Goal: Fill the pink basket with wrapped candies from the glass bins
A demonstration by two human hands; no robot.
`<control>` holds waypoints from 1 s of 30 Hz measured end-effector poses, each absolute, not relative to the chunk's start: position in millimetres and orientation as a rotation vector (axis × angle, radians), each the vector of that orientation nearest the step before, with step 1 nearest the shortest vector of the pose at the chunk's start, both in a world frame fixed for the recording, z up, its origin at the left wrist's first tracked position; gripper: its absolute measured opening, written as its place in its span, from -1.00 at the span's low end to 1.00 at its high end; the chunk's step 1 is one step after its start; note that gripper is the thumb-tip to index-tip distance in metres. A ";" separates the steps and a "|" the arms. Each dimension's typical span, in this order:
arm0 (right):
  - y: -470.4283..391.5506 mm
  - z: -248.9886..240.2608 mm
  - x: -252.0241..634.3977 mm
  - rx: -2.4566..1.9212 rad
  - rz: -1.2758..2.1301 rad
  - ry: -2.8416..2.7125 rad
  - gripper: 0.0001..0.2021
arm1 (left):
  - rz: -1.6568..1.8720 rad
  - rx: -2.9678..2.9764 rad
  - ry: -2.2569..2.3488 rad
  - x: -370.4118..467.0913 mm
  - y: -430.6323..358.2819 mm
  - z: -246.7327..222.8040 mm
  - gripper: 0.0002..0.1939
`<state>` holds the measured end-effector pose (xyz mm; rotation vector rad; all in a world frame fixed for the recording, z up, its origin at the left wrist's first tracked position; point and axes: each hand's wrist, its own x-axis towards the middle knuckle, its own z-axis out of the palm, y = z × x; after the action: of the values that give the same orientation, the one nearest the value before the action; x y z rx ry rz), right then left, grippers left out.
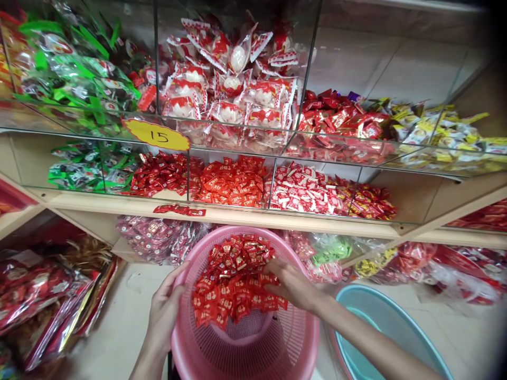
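A pink plastic basket point(186, 345) with mesh sides is tilted in front of me. Red-wrapped candies point(224, 298) are heaped in its far half, and among them a darker red kind point(241, 253) lies at the back. My left hand point(166, 298) grips the basket's left rim, thumb on the inside and fingers outside. Over the right side, my right hand point(291, 282) reaches in, its fingers curled round candies in the heap; the fingertips are partly hidden.
Glass-fronted shelves point(253, 211) hold several kinds of wrapped candy, with a yellow price tag point(156, 136) marked 15. Loose red packets point(180, 210) lie on the ledge. A turquoise basin point(362, 316) stands on the floor at right; bagged goods point(43, 290) are at left.
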<state>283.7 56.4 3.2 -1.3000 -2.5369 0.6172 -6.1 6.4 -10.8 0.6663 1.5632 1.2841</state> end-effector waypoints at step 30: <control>183.7 106.8 207.3 -1.218 0.169 -2.381 -0.79 | 1.333 0.758 1.574 -10.1 4.8 -14.1 -0.51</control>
<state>207.3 183.7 106.8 -1.2179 -2.3808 0.1686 -10.1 4.8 -14.1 0.7579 1.5740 1.3333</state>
